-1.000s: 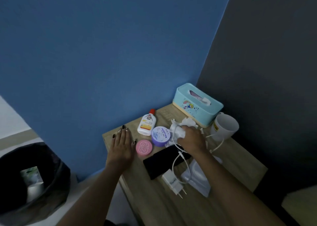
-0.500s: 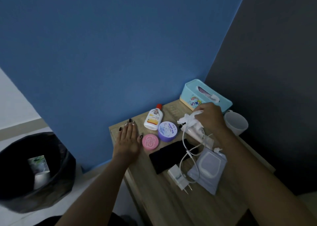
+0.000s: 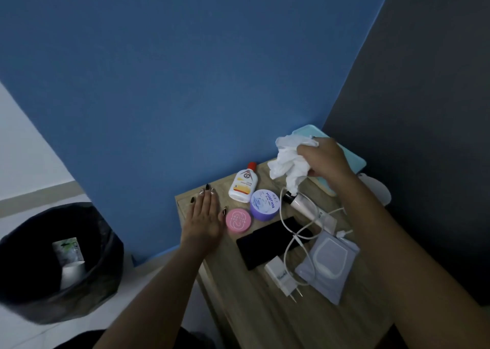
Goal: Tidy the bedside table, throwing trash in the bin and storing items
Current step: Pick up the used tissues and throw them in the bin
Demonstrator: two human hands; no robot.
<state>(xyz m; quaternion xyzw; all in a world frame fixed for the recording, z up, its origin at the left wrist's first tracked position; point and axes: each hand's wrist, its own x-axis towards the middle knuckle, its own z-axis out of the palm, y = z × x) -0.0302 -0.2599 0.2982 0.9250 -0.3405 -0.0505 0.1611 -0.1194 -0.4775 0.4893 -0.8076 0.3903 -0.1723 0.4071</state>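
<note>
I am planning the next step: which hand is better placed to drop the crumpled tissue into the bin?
Right, probably. The right hand grips the crumpled tissue above the table. The left hand lies flat on the table and holds nothing, though it is nearer the bin.

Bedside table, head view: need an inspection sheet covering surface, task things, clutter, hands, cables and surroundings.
Surface: wooden bedside table, crowded at its far end.
Task things: crumpled tissue lifted above the table; bin on the floor to the left, with a cup and a wrapper inside.
Clutter: lotion bottle, purple jar, pink jar, phone, tube, wipes pack, tissue box, mug.
Hands: left hand flat on the table beside the pink jar; right hand grips the tissue.
Cables: white cable loops from the charger across the phone.
Surroundings: blue wall behind, grey wall at right.
</note>
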